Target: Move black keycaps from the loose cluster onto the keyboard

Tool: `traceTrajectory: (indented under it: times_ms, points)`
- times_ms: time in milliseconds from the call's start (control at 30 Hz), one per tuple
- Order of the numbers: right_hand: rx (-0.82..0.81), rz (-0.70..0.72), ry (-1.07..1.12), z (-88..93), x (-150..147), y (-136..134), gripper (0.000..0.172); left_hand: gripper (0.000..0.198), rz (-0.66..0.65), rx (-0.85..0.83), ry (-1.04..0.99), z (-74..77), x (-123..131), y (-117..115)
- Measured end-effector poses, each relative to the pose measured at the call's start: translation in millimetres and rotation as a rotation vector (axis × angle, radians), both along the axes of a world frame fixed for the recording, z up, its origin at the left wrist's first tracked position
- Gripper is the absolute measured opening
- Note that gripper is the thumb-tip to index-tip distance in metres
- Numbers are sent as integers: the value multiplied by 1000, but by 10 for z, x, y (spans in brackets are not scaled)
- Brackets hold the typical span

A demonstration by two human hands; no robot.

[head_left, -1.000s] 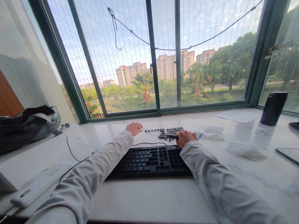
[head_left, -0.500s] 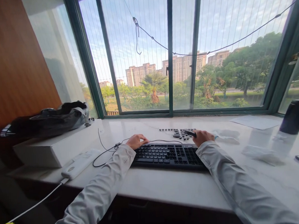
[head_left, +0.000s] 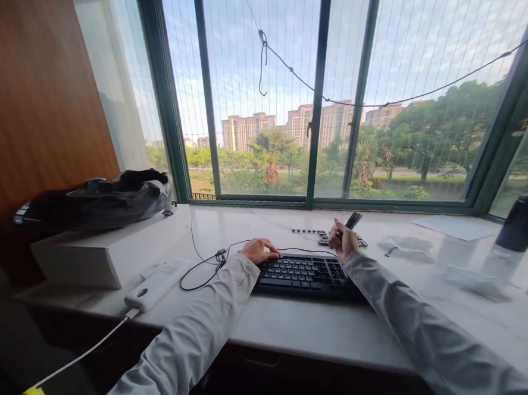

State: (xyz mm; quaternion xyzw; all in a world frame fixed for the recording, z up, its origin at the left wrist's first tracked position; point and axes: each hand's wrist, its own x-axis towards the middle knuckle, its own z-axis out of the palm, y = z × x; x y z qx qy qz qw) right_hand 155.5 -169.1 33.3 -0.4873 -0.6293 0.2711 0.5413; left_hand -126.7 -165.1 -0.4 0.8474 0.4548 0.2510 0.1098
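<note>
The keyboard [head_left: 290,269] lies at the fingertips of the left hand [head_left: 259,251], their grip unclear; probably light and stiff, best held by its edges. The right hand's [head_left: 345,240] fingers enclose a dark tool [head_left: 353,220].
</note>
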Motion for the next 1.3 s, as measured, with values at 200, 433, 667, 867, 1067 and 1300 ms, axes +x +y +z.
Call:
traceTrajectory:
  times_ms: [200, 433, 667, 867, 1067, 1300]
  points:
    - [-439, 343, 900, -14, -915, 81, 41, 27, 22, -37, -19, -58, 10, 44]
    - [-464, 284, 962, -131, -1266, 249, 41, 28, 29, -55, 1, -64, 12, 59]
    - [-512, 256, 884, -229, -1314, 286, 41, 28, 52, -65, 21, -43, 17, 44]
    - [-538, 215, 882, -246, -1329, 281, 42, 29, 47, -55, 19, -38, 15, 39]
    - [-468, 216, 955, -262, -1386, 256, 43, 27, 36, -48, -6, -53, 14, 38]
    - [-267, 254, 788, -338, -1517, 237, 48, 29, 65, 0, -9, -62, 17, 27]
